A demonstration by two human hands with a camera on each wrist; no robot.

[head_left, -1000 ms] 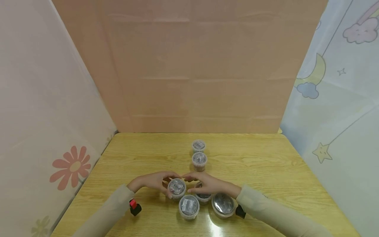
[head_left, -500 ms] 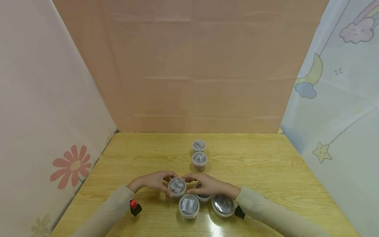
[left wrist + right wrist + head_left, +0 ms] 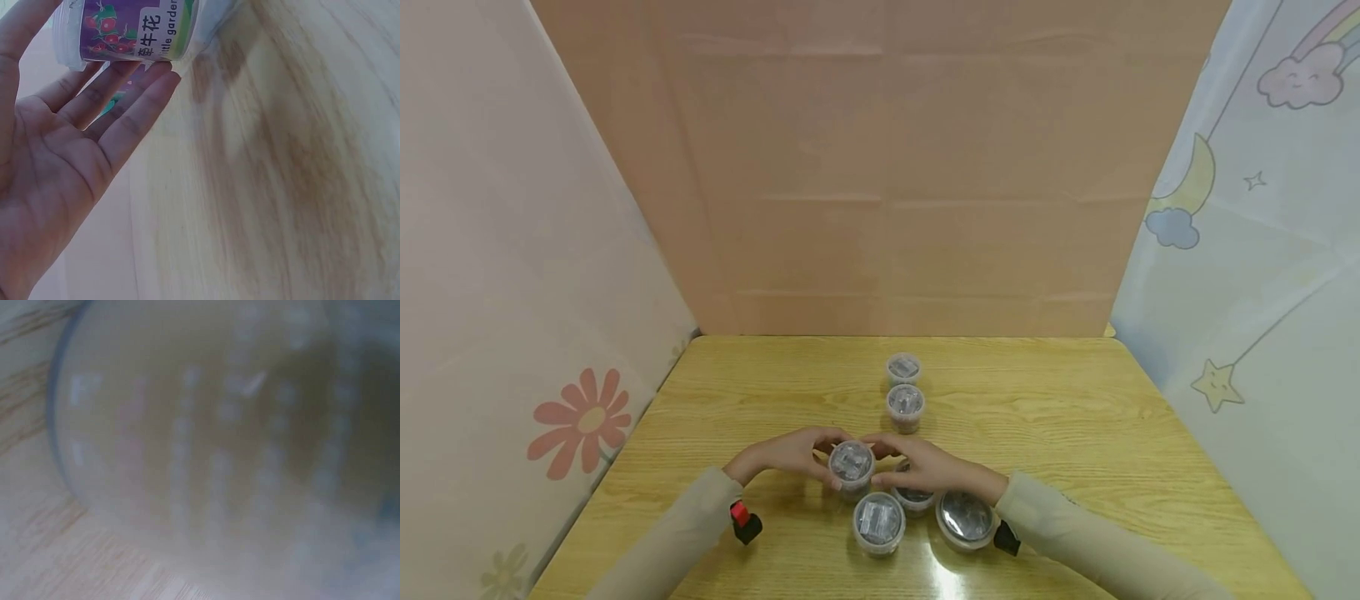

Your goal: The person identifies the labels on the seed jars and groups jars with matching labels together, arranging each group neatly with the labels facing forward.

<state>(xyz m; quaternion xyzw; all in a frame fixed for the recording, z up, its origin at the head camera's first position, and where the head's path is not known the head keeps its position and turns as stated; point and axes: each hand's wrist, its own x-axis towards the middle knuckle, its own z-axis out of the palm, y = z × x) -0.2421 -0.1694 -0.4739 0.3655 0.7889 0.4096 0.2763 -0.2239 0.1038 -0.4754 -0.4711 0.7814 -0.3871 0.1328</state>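
Observation:
A small clear lidded cup [image 3: 851, 463] is held between both hands just above the wooden table [image 3: 1075, 433]. My left hand [image 3: 790, 457] wraps it from the left, thumb on the near side and fingers round the far side. In the left wrist view the cup [image 3: 134, 28] shows a purple flower label and rests against my left fingers [image 3: 125, 119]. My right hand [image 3: 925, 468] pinches the same cup from the right with thumb and forefinger. The right wrist view is a blurred close-up of a clear container [image 3: 206, 456].
Two small cups [image 3: 903, 367] [image 3: 906, 407] stand in a line behind the hands. Another cup [image 3: 878, 522] sits in front, one cup [image 3: 914, 496] is half hidden under the right hand, and a wider lidded tub [image 3: 966, 518] is at the right wrist. Panels wall in three sides.
The held cup has moved slightly away from me and up, with both hands closing in around it. The other cups have not moved.

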